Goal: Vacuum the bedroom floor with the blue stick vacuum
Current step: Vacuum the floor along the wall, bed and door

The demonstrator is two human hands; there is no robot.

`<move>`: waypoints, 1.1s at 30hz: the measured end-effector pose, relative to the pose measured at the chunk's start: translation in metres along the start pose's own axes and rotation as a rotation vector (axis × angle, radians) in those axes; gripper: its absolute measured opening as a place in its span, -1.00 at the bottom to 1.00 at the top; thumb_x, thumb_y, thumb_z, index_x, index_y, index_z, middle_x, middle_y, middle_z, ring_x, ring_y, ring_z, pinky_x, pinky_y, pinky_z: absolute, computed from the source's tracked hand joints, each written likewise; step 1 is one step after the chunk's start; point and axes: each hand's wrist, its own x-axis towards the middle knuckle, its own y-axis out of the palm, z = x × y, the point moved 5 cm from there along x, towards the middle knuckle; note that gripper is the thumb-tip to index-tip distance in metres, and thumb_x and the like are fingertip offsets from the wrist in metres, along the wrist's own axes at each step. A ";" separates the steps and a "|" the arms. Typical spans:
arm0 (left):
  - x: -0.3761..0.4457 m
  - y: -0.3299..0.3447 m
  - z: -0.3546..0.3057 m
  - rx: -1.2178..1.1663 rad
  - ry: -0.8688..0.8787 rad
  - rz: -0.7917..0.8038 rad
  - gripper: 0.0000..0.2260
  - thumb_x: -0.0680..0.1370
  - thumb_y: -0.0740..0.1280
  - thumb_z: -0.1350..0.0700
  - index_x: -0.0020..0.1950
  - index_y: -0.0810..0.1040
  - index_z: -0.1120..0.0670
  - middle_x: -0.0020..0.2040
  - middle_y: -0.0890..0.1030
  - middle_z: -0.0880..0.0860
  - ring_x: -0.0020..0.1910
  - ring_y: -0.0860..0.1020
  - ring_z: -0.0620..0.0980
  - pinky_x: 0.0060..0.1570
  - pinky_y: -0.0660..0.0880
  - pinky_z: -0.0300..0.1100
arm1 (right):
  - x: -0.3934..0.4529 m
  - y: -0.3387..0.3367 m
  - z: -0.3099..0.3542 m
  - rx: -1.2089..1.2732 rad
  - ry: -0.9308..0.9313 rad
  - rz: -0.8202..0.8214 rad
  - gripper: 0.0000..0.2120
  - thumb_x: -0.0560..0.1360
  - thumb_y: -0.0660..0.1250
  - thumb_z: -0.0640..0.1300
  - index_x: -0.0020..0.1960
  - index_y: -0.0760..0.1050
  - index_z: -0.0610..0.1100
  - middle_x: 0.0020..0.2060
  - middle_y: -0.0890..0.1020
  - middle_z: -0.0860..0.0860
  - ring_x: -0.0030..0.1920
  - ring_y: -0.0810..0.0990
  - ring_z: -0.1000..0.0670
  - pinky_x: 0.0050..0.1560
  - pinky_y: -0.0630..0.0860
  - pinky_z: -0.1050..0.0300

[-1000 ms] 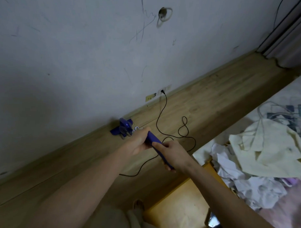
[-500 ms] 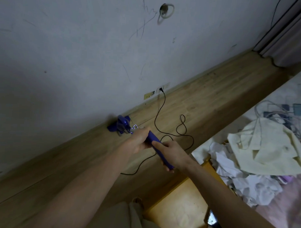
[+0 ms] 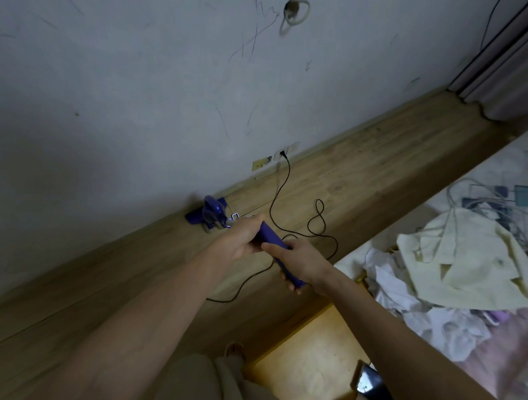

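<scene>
A: Gripping the blue plastic stick vacuum two-handed. Left hand curled round the upper handle, further down the stick; right hand wrapped round the handle end nearest the body. Both closed on it, nothing else held.

B: Where's the head of it?

A: Blue motor body and nozzle sit on the light wooden plank floor, tight against the foot of the scuffed grey wall. The stick runs from there back up to the hands.

B: Powered?

A: Thin black power cord is plugged into the low white wall socket, then loops across the floor and trails back past the hands. Whether the motor runs, cannot tell.

B: Progress?

A: Judged mid-task. The nozzle is working the wall edge; the strip of floor toward the pale curtain at far right looks still to be done, as does the floor behind the nozzle at left. No dust line visible either way, so how much is already covered cannot be read. The cord loops lie in the path toward the curtain and would likely need shifting.

B: Anything else around?

A: Bed with a patterned sheet at right, carrying a cream cloth and crumpled white fabric. An orange wooden stool near the feet.

B: Brands, labels, writing?

A: None legible. Vacuum body too small and blurred; pencil-like scribbles on the wall form no words.
</scene>
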 end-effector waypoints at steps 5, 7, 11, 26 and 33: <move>-0.004 0.018 -0.003 -0.012 0.031 0.033 -0.95 0.57 0.24 0.21 -0.07 0.38 0.15 -0.22 0.46 0.11 -0.27 0.48 0.00 -0.27 0.47 -0.15 | -0.011 -0.015 -0.007 0.011 -0.026 -0.091 -0.70 0.58 0.26 0.09 0.06 0.44 -0.16 -0.43 0.51 0.00 -0.59 0.44 0.11 -0.56 0.38 0.28; -0.010 0.032 -0.001 -0.015 0.027 0.050 -0.95 0.58 0.24 0.19 -0.05 0.38 0.15 -0.19 0.48 0.12 -0.24 0.50 0.01 -0.24 0.50 -0.14 | -0.021 -0.029 -0.011 0.040 -0.026 -0.111 -0.71 0.57 0.28 0.08 0.01 0.45 -0.16 -0.45 0.50 0.01 -0.58 0.44 0.10 -0.54 0.38 0.27; -0.018 0.056 0.013 0.036 -0.004 0.078 -0.93 0.57 0.26 0.18 -0.02 0.39 0.15 -0.15 0.51 0.14 -0.20 0.53 0.02 -0.22 0.53 -0.12 | -0.043 -0.037 -0.028 0.087 -0.028 -0.127 -0.71 0.57 0.29 0.05 0.02 0.45 -0.20 -0.45 0.50 0.00 -0.58 0.44 0.09 -0.52 0.39 0.25; 0.014 0.100 -0.008 0.042 0.020 -0.021 -0.92 0.65 0.11 0.22 0.06 0.35 0.22 0.01 0.46 0.19 0.03 0.45 0.09 0.00 0.46 -0.05 | 0.004 -0.090 -0.049 0.091 0.019 -0.056 -0.61 0.54 0.29 0.18 0.09 0.45 -0.16 -0.34 0.54 -0.05 -0.50 0.48 0.06 -0.46 0.45 0.20; 0.003 0.113 -0.021 -0.073 0.016 -0.021 -0.76 0.68 0.12 0.14 0.27 0.32 0.25 0.19 0.46 0.19 0.20 0.49 0.16 -0.07 0.46 0.03 | 0.007 -0.123 -0.027 -0.101 -0.004 0.011 -0.62 0.56 0.27 0.15 0.07 0.46 -0.19 -0.38 0.54 -0.04 -0.51 0.48 0.06 -0.51 0.41 0.24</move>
